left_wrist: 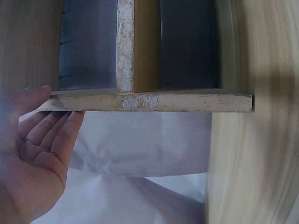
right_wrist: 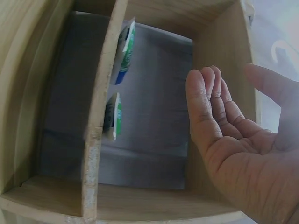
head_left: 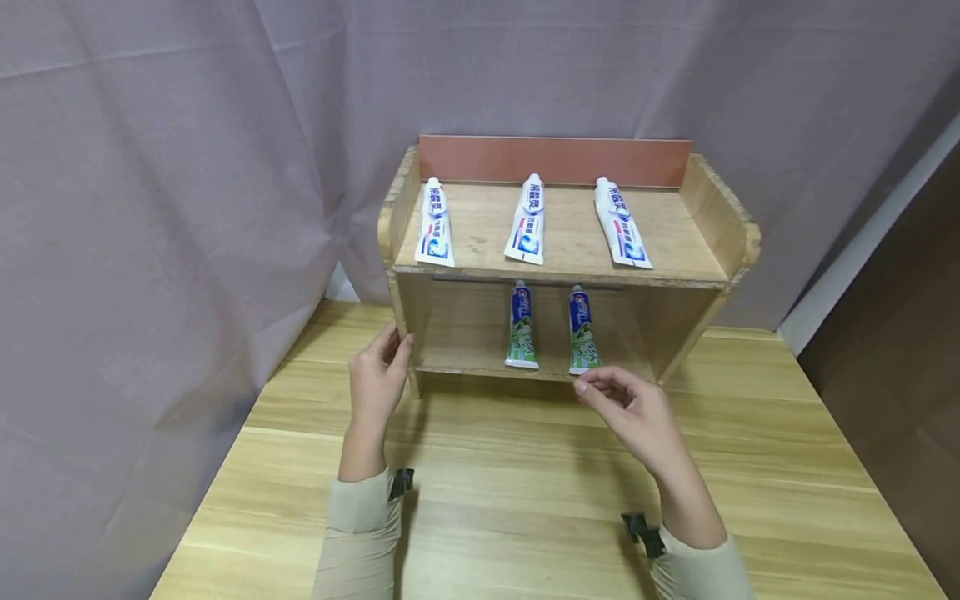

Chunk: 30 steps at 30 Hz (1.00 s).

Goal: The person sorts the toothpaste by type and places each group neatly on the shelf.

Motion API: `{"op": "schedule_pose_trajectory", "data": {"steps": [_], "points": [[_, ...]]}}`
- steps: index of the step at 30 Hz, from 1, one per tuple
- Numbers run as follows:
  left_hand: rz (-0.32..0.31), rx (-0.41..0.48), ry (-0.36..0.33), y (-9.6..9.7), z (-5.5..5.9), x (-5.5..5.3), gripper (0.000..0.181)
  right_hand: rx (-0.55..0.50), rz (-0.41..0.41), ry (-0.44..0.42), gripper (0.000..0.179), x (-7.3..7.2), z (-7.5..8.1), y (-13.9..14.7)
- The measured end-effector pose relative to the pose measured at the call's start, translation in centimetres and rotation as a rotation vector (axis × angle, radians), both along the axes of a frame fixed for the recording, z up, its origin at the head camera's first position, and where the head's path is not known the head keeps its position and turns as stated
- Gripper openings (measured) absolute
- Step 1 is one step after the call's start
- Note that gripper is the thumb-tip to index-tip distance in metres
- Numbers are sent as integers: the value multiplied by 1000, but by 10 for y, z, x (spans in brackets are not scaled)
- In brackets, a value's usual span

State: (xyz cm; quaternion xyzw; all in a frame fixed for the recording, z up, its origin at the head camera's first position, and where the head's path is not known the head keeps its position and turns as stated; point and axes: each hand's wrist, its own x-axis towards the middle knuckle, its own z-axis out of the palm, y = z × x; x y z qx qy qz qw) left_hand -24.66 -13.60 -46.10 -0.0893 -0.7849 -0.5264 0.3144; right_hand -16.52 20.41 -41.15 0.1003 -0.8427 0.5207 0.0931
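Note:
A small two-level wooden shelf stands on the table. My left hand grips the front edge of its left side panel, thumb on one face and fingers on the other in the left wrist view. On the lower board lie two blue-and-green toothpaste tubes, a left one and a right one, caps towards the back. My right hand hovers in front of the right tube's flat end, fingers loosely bent and holding nothing. In the right wrist view, a gap separates its fingers from both tubes.
On the upper board lie three white-and-blue toothpaste tubes: left, middle and right. A reddish-brown strip runs along the shelf's back. Grey curtain hangs behind the wood-grain table; a brown panel stands at right.

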Motion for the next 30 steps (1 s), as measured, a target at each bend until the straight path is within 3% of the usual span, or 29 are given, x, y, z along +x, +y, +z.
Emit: {"op": "schedule_pose_trajectory", "data": {"steps": [8,15,23,26,30], "points": [[14,6,-10,-3,-5,1,38,8,-6,-57,26,-6,-11,-1],[-15,-43,0,-9,-4,9,63,19,-5,-4,24,-9,-23,5],[69,-216,-35,-27,13,26,70,144,-14,186,28,-12,-32,12],[71,-298,-96,-29,15,35,71,264,-24,270,41,-11,-34,14],[114,-474,-164,-25,14,50,77,451,-17,326,67,-11,-41,16]]}}
